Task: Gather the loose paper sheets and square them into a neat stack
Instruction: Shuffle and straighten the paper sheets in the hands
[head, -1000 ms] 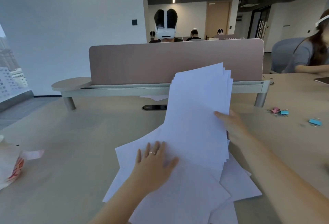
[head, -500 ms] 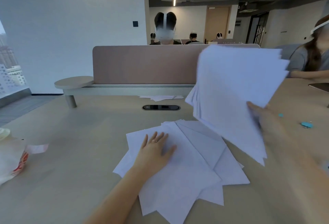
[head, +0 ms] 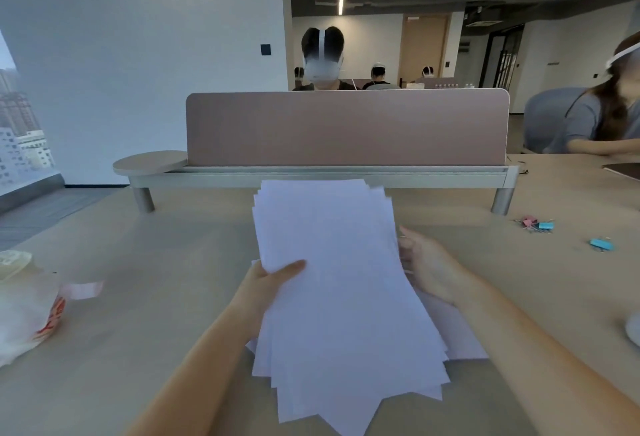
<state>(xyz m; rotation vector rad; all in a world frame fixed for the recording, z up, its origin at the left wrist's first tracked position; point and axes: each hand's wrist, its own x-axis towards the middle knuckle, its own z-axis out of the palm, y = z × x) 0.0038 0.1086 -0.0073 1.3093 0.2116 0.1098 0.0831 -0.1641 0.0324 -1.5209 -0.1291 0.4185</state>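
A loose pile of white paper sheets (head: 339, 283) fills the middle of the view, above the wooden desk (head: 156, 262). Its corners fan out unevenly at the near end and slightly at the far end. My left hand (head: 273, 279) grips the pile's left edge, thumb on top and fingers hidden underneath. My right hand (head: 429, 265) is pressed against the pile's right edge, and its fingers are hidden behind the paper. A few sheet corners (head: 460, 338) stick out lower right; whether they lie on the desk I cannot tell.
A pink divider screen (head: 346, 127) on a grey shelf crosses the desk's far side. Coloured binder clips (head: 540, 226) lie at the right, and a white plastic bag (head: 27, 311) sits at the left edge. One person sits behind the divider, another at the right.
My right hand swung a held bundle from the right back over the sheets on the desk. My left hand left the flat sheets and now grips the pile's left edge.
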